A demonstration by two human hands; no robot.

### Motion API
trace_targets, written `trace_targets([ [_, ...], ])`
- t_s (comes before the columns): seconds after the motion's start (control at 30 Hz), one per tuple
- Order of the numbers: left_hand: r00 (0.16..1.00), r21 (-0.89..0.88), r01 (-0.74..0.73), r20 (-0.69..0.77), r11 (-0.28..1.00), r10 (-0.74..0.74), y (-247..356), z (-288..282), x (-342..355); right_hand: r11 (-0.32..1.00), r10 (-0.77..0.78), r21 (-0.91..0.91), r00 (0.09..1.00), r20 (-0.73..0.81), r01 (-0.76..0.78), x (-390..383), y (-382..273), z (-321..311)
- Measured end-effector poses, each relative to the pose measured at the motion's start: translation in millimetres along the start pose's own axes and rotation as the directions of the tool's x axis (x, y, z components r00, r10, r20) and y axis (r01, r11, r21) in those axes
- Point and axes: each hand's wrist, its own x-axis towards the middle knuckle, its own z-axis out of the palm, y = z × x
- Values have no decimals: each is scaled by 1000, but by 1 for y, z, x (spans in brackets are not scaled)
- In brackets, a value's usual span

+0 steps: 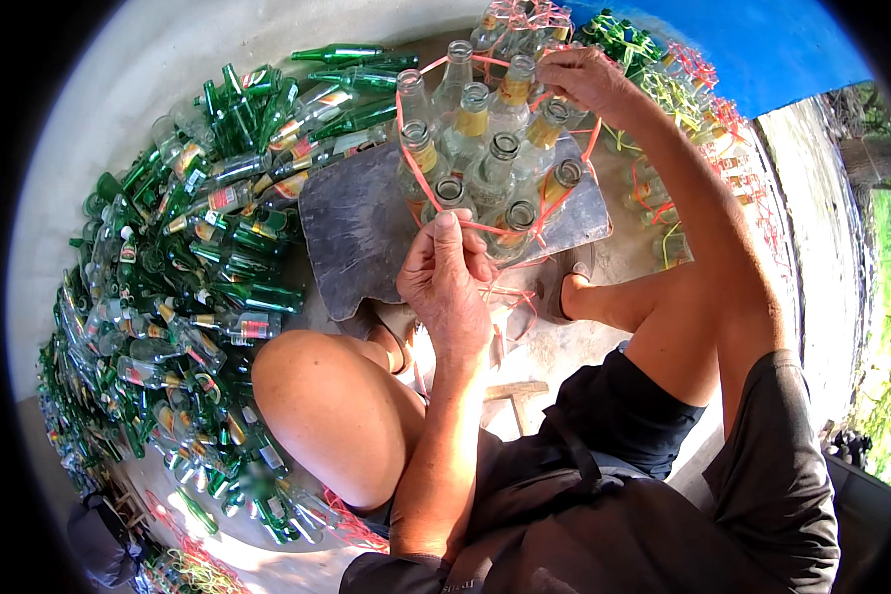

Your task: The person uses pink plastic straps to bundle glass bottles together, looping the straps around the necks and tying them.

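A tight cluster of clear glass bottles (492, 173) stands upright on a dark flat slab (351, 228) in front of me. Around the upper part of the cluster runs a pink plastic strap (418, 176), looped past the outer necks. At the near side, my left hand (450, 277) pinches this strap between thumb and fingers, beside the nearest bottle mouths. My right hand (589, 79) reaches over to the far right of the cluster. Its fingers are closed on the strap there, close to a bottle neck; the fingertips are partly hidden.
A big heap of loose green and clear bottles (218, 257) lies along the pale wall (79, 178) at left. Tied bottle bundles (663, 188) stand at the far right, near a blue sheet (733, 49). Loose pink strap (515, 302) hangs between my feet.
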Motion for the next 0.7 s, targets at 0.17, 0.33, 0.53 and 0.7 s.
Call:
trace_targets([
  [0.17,1000,33,-9,-12,999,10,-1,0,1,999,-43,3,988,-147,43,-17,9,12],
  [0.33,999,76,31,-32,997,-29,6,0,0,998,-64,2,964,-258,67,-45,1,28],
  [0.53,1000,216,-28,-9,976,30,-5,-8,-13,984,-108,-173,916,-386,43,-70,4,32],
  [0.7,977,444,-164,195,881,84,-22,0,-47,973,-128,-230,882,-454,23,-99,-7,42],
])
